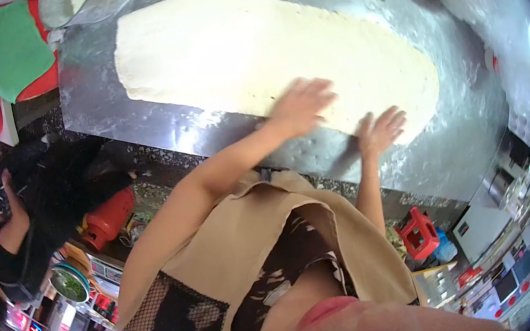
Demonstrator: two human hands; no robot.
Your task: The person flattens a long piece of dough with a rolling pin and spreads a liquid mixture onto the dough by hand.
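Note:
A long, flat sheet of pale dough [212,52] with rounded ends lies across a metal worktop [141,125] dusted with flour. My left hand [303,105] is over the sheet's near edge, fingers stretched out and slightly blurred. Farther right, my right hand [382,131] is at the near edge by the dough's right end, its fingers apart. Neither hand holds anything. Whether the palms press on the dough or hover just above it, I cannot tell.
Clear plastic sheeting [490,12] bunches along the worktop's right side. Green cloth [18,52] lies over red material at the far left. Another person [30,216] is at the left, near a red gas cylinder [110,217]. A red plastic stool [419,234] stands below right.

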